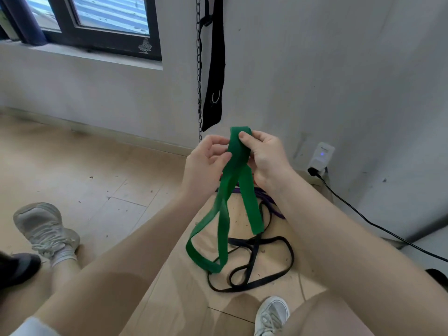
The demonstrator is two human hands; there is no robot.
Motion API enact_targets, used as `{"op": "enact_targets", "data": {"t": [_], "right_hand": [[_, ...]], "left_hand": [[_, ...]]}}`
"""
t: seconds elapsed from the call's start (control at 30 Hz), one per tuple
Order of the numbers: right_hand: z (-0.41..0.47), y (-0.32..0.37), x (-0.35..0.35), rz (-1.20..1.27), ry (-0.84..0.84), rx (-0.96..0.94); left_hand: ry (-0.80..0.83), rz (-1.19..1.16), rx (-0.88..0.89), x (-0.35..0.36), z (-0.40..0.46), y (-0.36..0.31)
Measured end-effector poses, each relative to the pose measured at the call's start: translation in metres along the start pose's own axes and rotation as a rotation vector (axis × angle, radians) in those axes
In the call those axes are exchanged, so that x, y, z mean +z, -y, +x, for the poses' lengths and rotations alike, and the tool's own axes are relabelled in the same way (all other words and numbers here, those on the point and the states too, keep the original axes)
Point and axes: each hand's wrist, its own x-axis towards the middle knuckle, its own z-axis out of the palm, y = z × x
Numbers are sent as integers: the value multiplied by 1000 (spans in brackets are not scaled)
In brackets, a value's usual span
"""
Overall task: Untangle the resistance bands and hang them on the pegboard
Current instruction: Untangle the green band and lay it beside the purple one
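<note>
Forearms fill the bottom of the shot, with a sneaker [272, 315] between them at the lower edge, so the person looks crouched or seated over the floor [72, 166].

Both hands are up at chest height and both are on the green band [238, 156]. Right hand [265, 157] pinches the top fold, thumb pressed onto the front of it. Left hand [206, 161] has its fingers curled, thumb on the band's left edge a bit lower down. So the band's long axis runs pretty much straight down from the hands: two strands hang, one ending in a flat fold just under the right wrist, the other sweeping left and down into a twisted loop whose low end sits over the black band [266, 282].

That's the bit that matters imo. Can't tell whether the green loop is actually threaded through the black one or just lying in front of it. If it's caught, lifting drags the black one along.

Purple band [271, 204] is on the floor behind the green strands, partly hidden, close to the black one.

No pegboard that I can see. Straight ahead on the wall [339, 69] hang a chain [199, 69] and a black strap [214, 81], just above the hands. Plug box [321, 156] with a cable [363, 217] sits to the right, well apart from the bands.
</note>
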Motion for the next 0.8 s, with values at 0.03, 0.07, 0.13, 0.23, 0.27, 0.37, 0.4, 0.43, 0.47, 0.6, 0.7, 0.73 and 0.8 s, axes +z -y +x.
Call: {"op": "enact_targets", "data": {"t": [0.03,0.07,0.13,0.23,0.27,0.37,0.4,0.43,0.47,0.6,0.7,0.73,0.8], "right_hand": [[-1,5,1,50,22,-8],[-1,10,1,102,53,-28],[1,22,-3,153,164,-97],[4,28,-10,-183,292,-197],[4,25,-12,-311,283,-212],[-2,0,-22,-401,166,-177],[-7,-11,-25,-391,139,-165],[-11,-23,-28,-402,136,-162],[-15,-35,-30,-432,148,-168],[-21,-59,-26,-482,112,-209],[-18,-59,-24,-464,103,-214],[-17,-56,-25,-447,132,-204],[-13,-45,-29,-421,215,-151]], "left_hand": [[-13,0,30,1,3,-4],[-25,-11,65,1,8,-8],[-26,-84,108,0,17,-22],[-5,-174,98,0,30,-36],[-18,-174,78,1,33,-38],[-109,-297,-69,6,38,-39],[-137,-355,-127,7,40,-37],[-159,-395,-182,8,40,-35],[-174,-423,-233,8,40,-31],[-232,-556,-392,9,35,-12],[-264,-647,-410,6,28,0],[-266,-627,-406,3,26,5],[-262,-374,-376,-5,20,15]]}}
